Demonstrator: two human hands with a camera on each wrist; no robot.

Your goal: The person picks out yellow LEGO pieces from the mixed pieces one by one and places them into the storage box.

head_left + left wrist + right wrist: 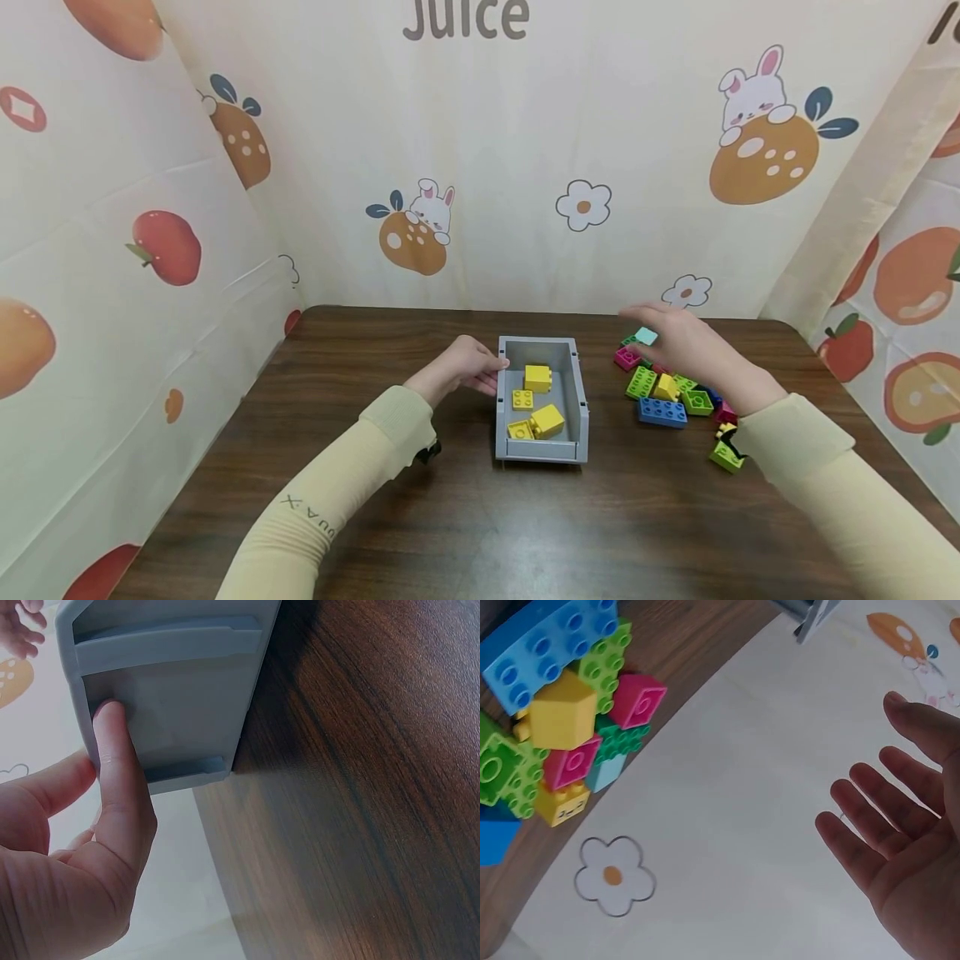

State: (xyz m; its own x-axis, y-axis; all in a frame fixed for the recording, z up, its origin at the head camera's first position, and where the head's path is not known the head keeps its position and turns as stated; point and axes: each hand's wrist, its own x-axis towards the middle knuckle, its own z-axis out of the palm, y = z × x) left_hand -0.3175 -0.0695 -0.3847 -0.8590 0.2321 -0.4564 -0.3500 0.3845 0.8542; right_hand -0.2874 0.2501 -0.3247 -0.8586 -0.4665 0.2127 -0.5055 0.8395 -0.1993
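Note:
A grey plastic bin [542,450] stands on the table with several yellow toy bricks [537,378] inside. At its left wall, my left hand [474,365] pinches the rim, thumb over the edge. The left wrist view shows a finger of that hand [90,862] laid along the bin's ribbed outer wall [172,712]. My right hand [678,337] hovers over a pile of colored bricks, holding nothing. In the right wrist view its fingers are spread and relaxed, with the hand [915,855] apart from the pile. A blue brick [662,412] lies at the pile's front, partly beside a yellow one [666,387].
Other pile bricks include a pink one [627,358], a light green one [641,382] and a pale blue one [645,336]. A lime brick [726,457] lies nearest the right sleeve. Behind the dark wooden table [375,500] hangs a printed curtain [510,250].

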